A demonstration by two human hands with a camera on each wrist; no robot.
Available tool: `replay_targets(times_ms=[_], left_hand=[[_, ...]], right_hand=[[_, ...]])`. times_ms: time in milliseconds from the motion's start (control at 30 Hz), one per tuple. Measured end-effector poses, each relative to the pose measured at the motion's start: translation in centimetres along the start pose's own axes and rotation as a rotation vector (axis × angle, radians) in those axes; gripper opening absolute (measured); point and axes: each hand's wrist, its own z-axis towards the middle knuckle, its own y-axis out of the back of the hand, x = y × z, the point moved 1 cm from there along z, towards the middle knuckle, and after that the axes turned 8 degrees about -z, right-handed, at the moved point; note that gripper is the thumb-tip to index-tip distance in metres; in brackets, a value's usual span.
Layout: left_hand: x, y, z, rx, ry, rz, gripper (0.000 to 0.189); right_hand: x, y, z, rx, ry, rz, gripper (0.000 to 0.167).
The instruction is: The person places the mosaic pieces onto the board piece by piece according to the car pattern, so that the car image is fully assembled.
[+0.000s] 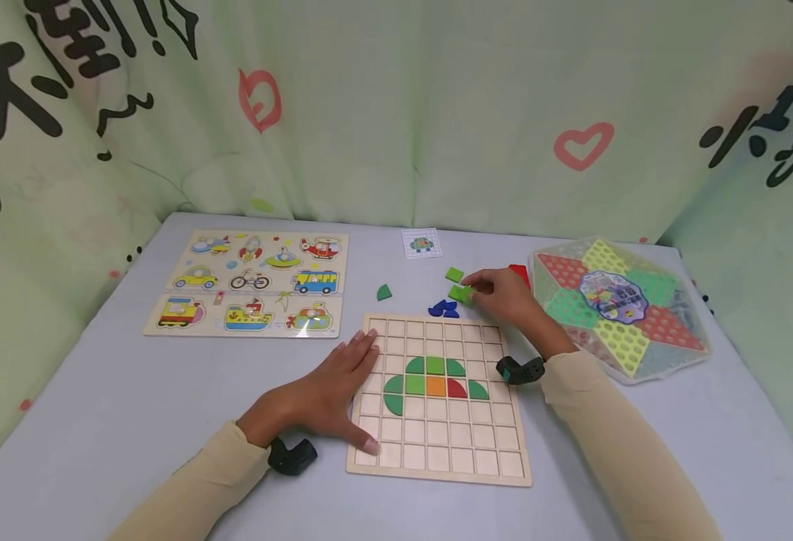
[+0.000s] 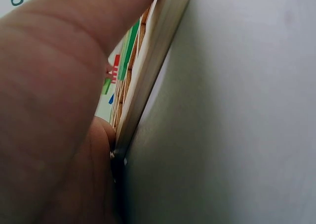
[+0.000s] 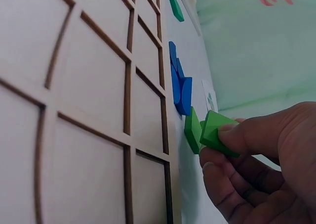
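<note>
A wooden grid board (image 1: 437, 434) lies flat in front of me, with green, orange and red square and quarter-round pieces (image 1: 435, 386) set in its middle cells. My left hand (image 1: 332, 387) rests along the board's left edge, fingers spread and thumb near the front corner. Beyond the back right corner, my right hand (image 1: 508, 299) pinches a light green square block (image 3: 220, 131) between thumb and fingers. Another light green block (image 3: 192, 130) stands close behind it in the right wrist view. Blue pieces (image 1: 443, 309) lie clustered at the board's back edge.
A dark green quarter-round piece (image 1: 384, 291) and a small picture card (image 1: 421, 243) lie behind the board. Red pieces (image 1: 520, 275) sit partly hidden beyond the right hand. A vehicle puzzle board (image 1: 248, 282) is at back left, a clear-lidded hexagonal game box (image 1: 619, 308) at right.
</note>
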Motion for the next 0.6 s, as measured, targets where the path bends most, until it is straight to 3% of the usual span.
replay_targets(times_ms=[600], left_hand=[[-0.2, 0.1, 0.0, 0.002, 0.0, 0.002, 0.132]], right_hand=[[2.7, -1.7, -3.6, 0.079, 0.114, 0.07, 0.024]])
